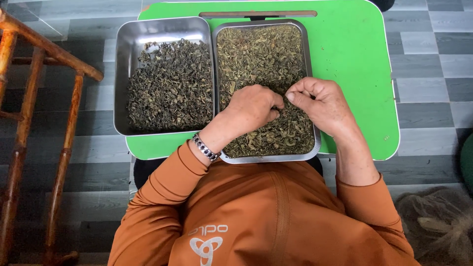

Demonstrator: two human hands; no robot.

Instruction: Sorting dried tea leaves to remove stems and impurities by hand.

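Over the right-hand steel tray [309,88], both hands are down in the dried tea leaves [256,49]. Left hand [253,106] is curled knuckles-up, fingers dug into the leaves, though what it grips, if anything, is hidden. Right hand [320,101] has thumb and fingertips pinched together just above the leaves; too small to tell what's between them. Beside it, touching edge to edge, a second steel tray [129,44] holds a darker leaf pile [172,86]. Both trays sit on a green table [354,59], with a wooden chair [29,98] off left.
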